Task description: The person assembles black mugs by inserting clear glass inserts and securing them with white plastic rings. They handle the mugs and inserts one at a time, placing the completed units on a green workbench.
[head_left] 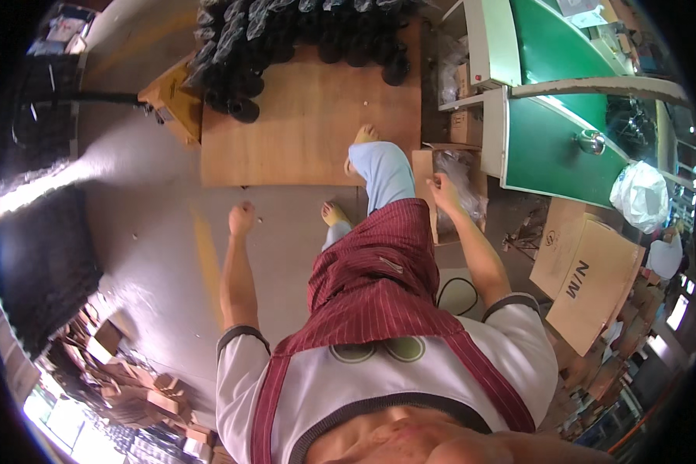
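Platform [286, 147] lies ahead, carton [423, 172] near right hand [444, 194]

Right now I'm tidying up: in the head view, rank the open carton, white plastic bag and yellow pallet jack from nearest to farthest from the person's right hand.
1. Open carton: beside the right hand
2. White plastic bag: farther right
3. Yellow pallet jack: upper left

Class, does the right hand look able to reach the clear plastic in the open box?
Probably yes: the right hand appears above the open box, with no lid covering the clear plastic; height is unclear.
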The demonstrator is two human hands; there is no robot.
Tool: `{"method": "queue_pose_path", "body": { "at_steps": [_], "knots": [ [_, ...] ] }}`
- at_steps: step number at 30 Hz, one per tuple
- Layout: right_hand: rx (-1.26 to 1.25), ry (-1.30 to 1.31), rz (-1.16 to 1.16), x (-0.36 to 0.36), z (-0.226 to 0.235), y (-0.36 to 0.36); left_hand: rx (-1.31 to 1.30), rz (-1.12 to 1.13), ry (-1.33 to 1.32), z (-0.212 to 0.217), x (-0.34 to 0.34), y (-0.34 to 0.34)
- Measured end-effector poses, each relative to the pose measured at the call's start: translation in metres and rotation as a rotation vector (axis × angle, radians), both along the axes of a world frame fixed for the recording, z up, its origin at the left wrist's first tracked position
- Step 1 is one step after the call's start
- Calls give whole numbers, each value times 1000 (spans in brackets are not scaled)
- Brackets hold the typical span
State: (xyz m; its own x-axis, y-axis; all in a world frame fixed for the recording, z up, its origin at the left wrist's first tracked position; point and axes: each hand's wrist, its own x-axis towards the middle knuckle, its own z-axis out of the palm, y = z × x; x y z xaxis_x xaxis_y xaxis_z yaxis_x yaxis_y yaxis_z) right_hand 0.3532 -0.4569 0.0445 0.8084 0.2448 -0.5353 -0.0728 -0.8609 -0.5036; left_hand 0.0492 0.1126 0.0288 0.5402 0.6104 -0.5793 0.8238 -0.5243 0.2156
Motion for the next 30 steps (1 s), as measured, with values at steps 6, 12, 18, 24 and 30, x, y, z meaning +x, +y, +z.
{"method": "queue_pose_path", "body": {
  "at_steps": [6, 12, 18, 24, 30],
  "knots": [
    [-87, -45, -26, 179, -20, 25, -168, 8, -510, 2, 332, 42],
    [-25, 87, 0, 275, -46, 87, -134, -531, -332, -61, 428, 15],
    [-124, -155, 283, 441, -90, 130, -204, -408, 78, -68, 605, -14],
    [-328, -335, 682, 532, -221, 171, -72, -431, -126, -200, 742, 17],
    [-405, -528, 901, 570, -323, 204, 288, -649, -150, -323, 813, 30]
  ]
}}
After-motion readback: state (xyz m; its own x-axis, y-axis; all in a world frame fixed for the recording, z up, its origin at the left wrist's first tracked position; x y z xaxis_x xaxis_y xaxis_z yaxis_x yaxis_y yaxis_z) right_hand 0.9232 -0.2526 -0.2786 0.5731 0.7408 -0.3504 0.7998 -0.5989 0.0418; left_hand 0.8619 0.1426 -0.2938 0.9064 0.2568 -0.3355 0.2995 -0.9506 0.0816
